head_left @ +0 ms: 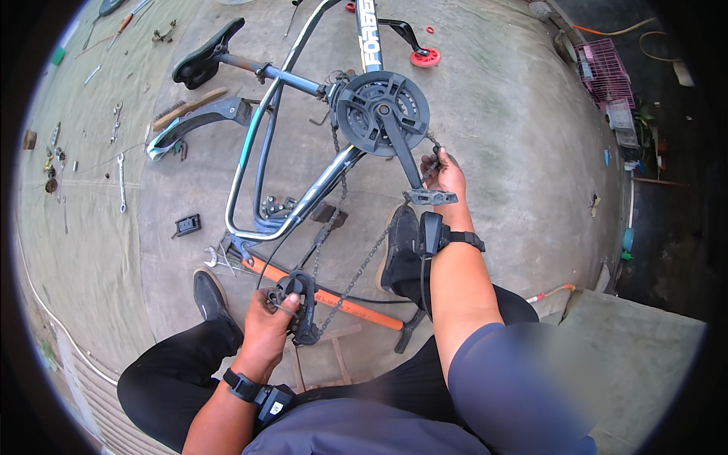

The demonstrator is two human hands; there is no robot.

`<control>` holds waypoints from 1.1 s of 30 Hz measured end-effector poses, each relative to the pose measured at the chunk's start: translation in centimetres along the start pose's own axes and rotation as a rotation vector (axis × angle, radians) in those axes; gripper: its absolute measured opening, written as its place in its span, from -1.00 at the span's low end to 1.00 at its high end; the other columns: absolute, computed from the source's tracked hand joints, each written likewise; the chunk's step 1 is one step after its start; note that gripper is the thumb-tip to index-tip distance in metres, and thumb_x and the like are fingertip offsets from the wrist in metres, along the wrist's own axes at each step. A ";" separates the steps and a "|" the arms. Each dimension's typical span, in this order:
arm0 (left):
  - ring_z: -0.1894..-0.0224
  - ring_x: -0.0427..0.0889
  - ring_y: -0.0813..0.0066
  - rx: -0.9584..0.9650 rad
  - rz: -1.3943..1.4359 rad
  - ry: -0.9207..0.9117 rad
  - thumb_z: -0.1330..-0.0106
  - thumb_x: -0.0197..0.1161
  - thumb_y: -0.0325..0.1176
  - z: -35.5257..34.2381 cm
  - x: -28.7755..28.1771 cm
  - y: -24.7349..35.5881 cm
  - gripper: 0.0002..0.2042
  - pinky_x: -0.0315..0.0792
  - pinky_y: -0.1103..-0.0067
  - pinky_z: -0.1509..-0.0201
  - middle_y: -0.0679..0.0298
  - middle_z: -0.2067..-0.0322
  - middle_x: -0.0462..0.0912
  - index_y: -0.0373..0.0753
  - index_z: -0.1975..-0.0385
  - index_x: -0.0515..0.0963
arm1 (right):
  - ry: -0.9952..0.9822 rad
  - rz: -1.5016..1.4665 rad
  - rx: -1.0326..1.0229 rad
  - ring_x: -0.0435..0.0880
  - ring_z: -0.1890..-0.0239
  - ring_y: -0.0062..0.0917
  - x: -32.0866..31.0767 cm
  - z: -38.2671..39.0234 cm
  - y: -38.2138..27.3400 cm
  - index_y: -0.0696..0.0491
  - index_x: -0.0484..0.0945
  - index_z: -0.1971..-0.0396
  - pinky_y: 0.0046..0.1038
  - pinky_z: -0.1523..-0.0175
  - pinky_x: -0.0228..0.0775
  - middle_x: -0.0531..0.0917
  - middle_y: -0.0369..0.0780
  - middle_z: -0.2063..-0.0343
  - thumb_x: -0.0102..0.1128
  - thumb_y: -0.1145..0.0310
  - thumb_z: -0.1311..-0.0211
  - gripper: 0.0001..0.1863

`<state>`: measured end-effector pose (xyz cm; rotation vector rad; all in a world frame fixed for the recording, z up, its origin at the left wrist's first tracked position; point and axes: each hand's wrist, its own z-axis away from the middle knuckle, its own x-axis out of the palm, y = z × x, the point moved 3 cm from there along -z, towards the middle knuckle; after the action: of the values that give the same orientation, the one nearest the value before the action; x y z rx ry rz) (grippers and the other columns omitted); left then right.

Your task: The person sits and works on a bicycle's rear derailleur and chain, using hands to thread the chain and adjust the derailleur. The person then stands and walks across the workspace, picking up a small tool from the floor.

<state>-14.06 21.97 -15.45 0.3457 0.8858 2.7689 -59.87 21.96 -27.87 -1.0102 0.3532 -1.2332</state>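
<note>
A bicycle frame (324,182) without wheels lies in front of me, its crankset (354,114) facing up. At lower left my left hand (265,327) is closed around a black rear derailleur (307,322), thumb on top. A dark chain (355,277) loops out of the derailleur, one run passing toward the crankset and another sagging to the right. My right hand (447,180), beside the crank arm (402,152) and just beyond the pedal (434,198), pinches the chain below the chainrings. Part of the chain there is hidden by my fingers and the pedal.
An orange bar (356,307) lies under the chain near my feet. Left of the frame are a black fender (201,117), a brush (189,108), wrenches (121,182) and a small black part (187,224). A saddle (205,57) and a red-wheeled part (425,58) lie farther off.
</note>
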 end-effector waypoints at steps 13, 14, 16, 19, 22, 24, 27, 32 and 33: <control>0.23 0.63 0.52 -0.054 -0.067 0.001 -0.42 0.39 -0.25 0.1 1.8 0.1 -0.42 0.56 0.56 0.14 0.18 0.21 0.61 -0.52 -0.22 0.28 | -0.145 0.428 0.218 0.58 0.50 -0.48 4.4 -3.7 -5.5 0.07 0.61 0.27 -0.24 0.15 0.64 0.57 -0.31 0.51 0.29 0.33 -0.40 -0.87; 0.23 0.63 0.53 -0.058 -0.058 0.009 -0.42 0.39 -0.27 0.0 2.0 0.0 -0.45 0.58 0.57 0.15 0.18 0.21 0.61 -0.51 -0.18 0.30 | -0.110 0.433 0.203 0.61 0.50 -0.45 4.6 -4.0 -6.0 0.10 0.61 0.26 -0.25 0.20 0.66 0.57 -0.29 0.51 0.29 0.34 -0.40 -0.86; 0.22 0.64 0.55 -0.066 -0.040 0.024 -0.42 0.40 -0.32 -0.2 2.3 0.0 -0.53 0.60 0.59 0.17 0.18 0.21 0.62 -0.49 -0.10 0.34 | -0.124 0.410 0.202 0.67 0.39 -0.39 4.9 -5.1 -6.5 0.09 0.60 0.23 -0.21 0.16 0.66 0.62 -0.26 0.43 0.23 0.35 -0.43 -0.88; 0.22 0.63 0.56 -0.080 -0.026 0.014 -0.42 0.41 -0.31 -0.6 2.8 -0.3 -0.51 0.58 0.60 0.16 0.19 0.21 0.62 -0.50 -0.11 0.33 | -0.099 0.355 0.163 0.67 0.35 -0.36 6.8 -5.5 -7.2 0.07 0.58 0.18 -0.14 0.09 0.63 0.64 -0.24 0.37 0.15 0.35 -0.47 -0.89; 0.21 0.62 0.56 -0.087 0.021 0.007 -0.42 0.41 -0.31 -0.8 3.5 -0.1 -0.50 0.56 0.61 0.15 0.19 0.20 0.62 -0.50 -0.13 0.32 | -0.139 0.267 0.191 0.65 0.38 -0.38 7.5 -6.7 -7.8 0.07 0.59 0.19 -0.13 0.10 0.61 0.63 -0.24 0.39 0.10 0.35 -0.49 -0.87; 0.20 0.62 0.56 -0.089 0.020 0.007 -0.42 0.40 -0.31 -0.9 3.7 -0.1 -0.50 0.56 0.61 0.14 0.19 0.19 0.61 -0.50 -0.13 0.32 | -0.203 0.331 0.210 0.62 0.43 -0.42 7.9 -7.2 -8.2 0.08 0.58 0.23 -0.16 0.15 0.61 0.61 -0.25 0.43 0.20 0.39 -0.43 -0.91; 0.19 0.61 0.56 -0.098 0.018 0.001 -0.42 0.40 -0.31 -1.1 4.1 0.1 -0.51 0.56 0.60 0.13 0.19 0.17 0.62 -0.49 -0.13 0.32 | -0.248 0.509 0.175 0.60 0.44 -0.46 8.2 -8.1 -8.7 0.08 0.59 0.26 -0.21 0.18 0.60 0.59 -0.28 0.44 0.28 0.36 -0.39 -0.89; 0.19 0.62 0.56 -0.114 0.043 0.008 -0.43 0.39 -0.30 -1.3 4.3 0.3 -0.53 0.57 0.58 0.12 0.18 0.17 0.62 -0.47 -0.12 0.34 | -0.167 0.643 0.076 0.59 0.41 -0.48 10.5 -8.3 -9.4 0.08 0.61 0.23 -0.27 0.17 0.57 0.58 -0.32 0.42 0.31 0.30 -0.40 -0.84; 0.19 0.62 0.56 -0.126 0.054 0.008 -0.43 0.39 -0.29 -1.4 4.4 0.5 -0.53 0.57 0.58 0.11 0.18 0.17 0.62 -0.47 -0.12 0.34 | -0.135 0.634 0.065 0.63 0.39 -0.45 11.0 -8.9 -9.4 0.09 0.61 0.20 -0.28 0.17 0.58 0.63 -0.29 0.38 0.29 0.30 -0.42 -0.84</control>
<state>-18.66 21.99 -15.53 0.3415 0.7091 2.8606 -68.19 8.32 -22.15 -0.8286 0.4788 -0.5974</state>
